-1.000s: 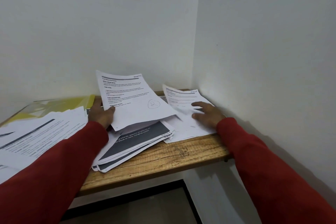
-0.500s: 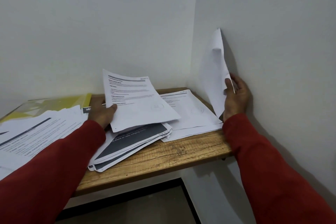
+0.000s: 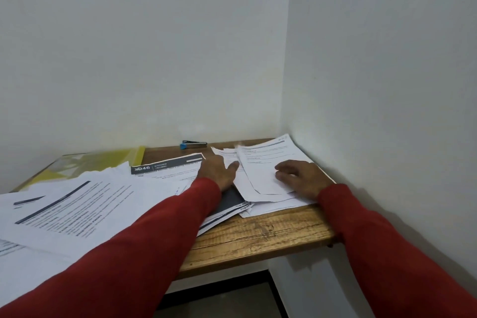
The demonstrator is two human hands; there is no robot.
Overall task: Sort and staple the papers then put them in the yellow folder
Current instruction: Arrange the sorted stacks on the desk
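A pile of white printed sheets (image 3: 268, 162) lies at the table's right end by the wall corner. My right hand (image 3: 300, 178) rests flat on that pile with its fingers spread. My left hand (image 3: 218, 170) lies on the pile's left edge, thumb out over the sheets, holding nothing. Under my left wrist sits a stack with dark-headed pages (image 3: 167, 166). More loose papers (image 3: 77, 204) spread over the left of the table. The yellow folder (image 3: 103, 160) lies at the back left, partly under the papers. A blue and black stapler (image 3: 193, 144) sits by the back wall.
The wooden table (image 3: 258, 235) shows bare wood along its front right edge. White walls close the back and the right side. Below the table is a dark floor strip (image 3: 219, 292).
The sheet my left hand held up is down on the right pile. My right hand lowered its raised sheet and now lies flat on the pile. The stapler has come into view.
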